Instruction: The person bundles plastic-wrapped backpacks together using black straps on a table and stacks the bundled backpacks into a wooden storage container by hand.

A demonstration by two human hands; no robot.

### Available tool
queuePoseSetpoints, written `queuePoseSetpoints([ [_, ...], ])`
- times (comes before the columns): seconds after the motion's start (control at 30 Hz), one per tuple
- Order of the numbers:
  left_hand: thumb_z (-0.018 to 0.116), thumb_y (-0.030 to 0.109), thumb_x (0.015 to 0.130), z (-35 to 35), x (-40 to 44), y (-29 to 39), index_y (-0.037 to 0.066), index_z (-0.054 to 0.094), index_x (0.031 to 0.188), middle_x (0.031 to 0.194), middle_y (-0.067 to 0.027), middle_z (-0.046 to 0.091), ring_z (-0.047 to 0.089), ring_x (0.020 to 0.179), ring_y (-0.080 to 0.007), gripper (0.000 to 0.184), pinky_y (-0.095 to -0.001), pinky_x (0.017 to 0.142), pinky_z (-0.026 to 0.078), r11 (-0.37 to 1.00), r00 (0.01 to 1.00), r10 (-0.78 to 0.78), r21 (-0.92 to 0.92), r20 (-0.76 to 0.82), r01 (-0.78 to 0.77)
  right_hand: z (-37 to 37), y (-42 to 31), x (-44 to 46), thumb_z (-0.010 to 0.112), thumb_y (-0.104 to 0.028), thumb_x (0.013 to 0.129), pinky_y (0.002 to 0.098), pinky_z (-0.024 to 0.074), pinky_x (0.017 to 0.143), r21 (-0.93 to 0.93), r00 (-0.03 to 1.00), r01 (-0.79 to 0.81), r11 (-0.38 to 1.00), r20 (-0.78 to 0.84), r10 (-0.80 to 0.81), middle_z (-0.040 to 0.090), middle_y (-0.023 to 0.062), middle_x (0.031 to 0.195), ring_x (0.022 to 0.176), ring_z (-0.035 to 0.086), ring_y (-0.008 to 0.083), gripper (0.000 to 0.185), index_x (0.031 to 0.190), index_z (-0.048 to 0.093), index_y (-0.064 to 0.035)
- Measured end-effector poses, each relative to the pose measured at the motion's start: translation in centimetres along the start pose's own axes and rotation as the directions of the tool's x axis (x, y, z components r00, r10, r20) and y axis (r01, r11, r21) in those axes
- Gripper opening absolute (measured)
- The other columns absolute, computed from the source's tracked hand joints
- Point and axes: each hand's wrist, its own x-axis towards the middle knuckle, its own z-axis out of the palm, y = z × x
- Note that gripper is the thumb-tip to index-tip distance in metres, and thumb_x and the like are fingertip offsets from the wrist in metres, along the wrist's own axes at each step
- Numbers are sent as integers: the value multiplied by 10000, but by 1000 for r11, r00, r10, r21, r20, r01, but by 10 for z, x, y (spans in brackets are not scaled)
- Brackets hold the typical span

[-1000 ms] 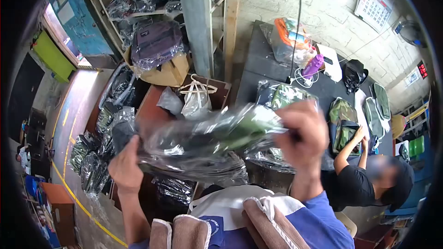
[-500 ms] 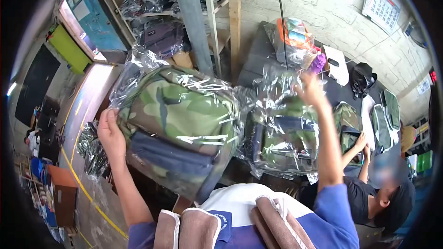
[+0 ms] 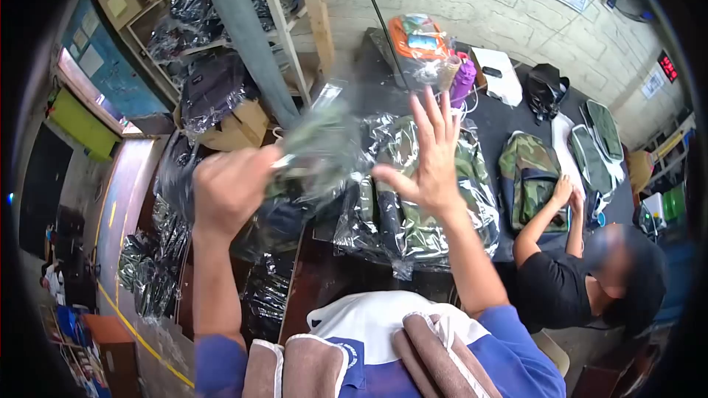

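My left hand [image 3: 234,186] is closed on a camouflage bag in clear plastic [image 3: 321,151], which is smeared by motion and hangs to the right of the fist. To the right, my right hand [image 3: 429,158] is raised with its fingers spread and nothing in it. Beneath and behind it, another plastic-wrapped camouflage backpack [image 3: 472,203] lies on the dark table [image 3: 495,121]. Wrapped dark goods [image 3: 267,298] show below my left hand.
At the right a co-worker [image 3: 564,280] has both hands at an unwrapped camouflage backpack [image 3: 522,158]. A purple bottle [image 3: 463,82] and an orange-lidded container [image 3: 419,40] stand at the table's back. A metal post [image 3: 247,37] rises beyond my left hand.
The wrapped bag at my left hand has swung up and away from me, and now blurs. My right hand has moved left, fingers spread. The camera view has shifted to the right.
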Motion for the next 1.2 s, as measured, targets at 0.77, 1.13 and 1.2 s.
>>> queuePoseSetpoints([
  [0.77, 692, 576, 952, 310, -74, 132, -16, 640, 1314, 1221, -150, 723, 682, 1124, -247, 695, -369, 981, 523, -320, 398, -345, -505, 850, 802, -63, 210, -241, 650, -472, 1020, 271, 492, 834, 398, 220, -911, 108, 245, 944, 706, 11, 1026, 918, 623, 102, 480, 1107, 750, -10],
  [1.13, 612, 841, 811, 307, 13, 3, 29, 645, 1330, 1223, -272, 712, 660, 1192, -451, 965, -478, 1023, 498, 244, 458, -526, -389, 716, 888, -15, 130, -171, 661, -250, 1018, 282, 420, 632, 357, 472, -818, 450, -30, 881, 605, -36, 832, 693, 494, 73, 220, 993, 675, -32],
  [1.2, 547, 898, 797, 382, -51, -6, 43, 693, 1315, 1301, -275, 685, 617, 1281, -435, 1010, -456, 1068, 474, 173, 334, -338, -290, 880, 941, 6, 136, -205, 729, -199, 944, 289, 484, 708, 293, 335, -914, 282, 151, 930, 683, 11, 904, 759, 586, 97, 217, 1017, 679, -1],
])
